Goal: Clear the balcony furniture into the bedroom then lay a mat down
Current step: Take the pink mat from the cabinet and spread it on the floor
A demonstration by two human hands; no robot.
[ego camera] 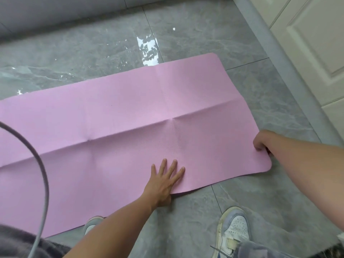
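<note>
A pink mat (121,127) lies spread flat on the grey tiled floor, creased where it was folded, running off the left edge of the view. My left hand (163,181) presses flat on its near edge with fingers straight and spread. My right hand (262,140) is at the mat's right short edge, with its fingers curled round that edge near the corner; the fingertips are hidden under the hand.
Glossy grey marble tiles (186,34) surround the mat. A grey skirting and a white panelled door (312,43) run along the right. My two white shoes (234,229) stand just off the mat's near edge. A grey cable (42,174) hangs across the left foreground.
</note>
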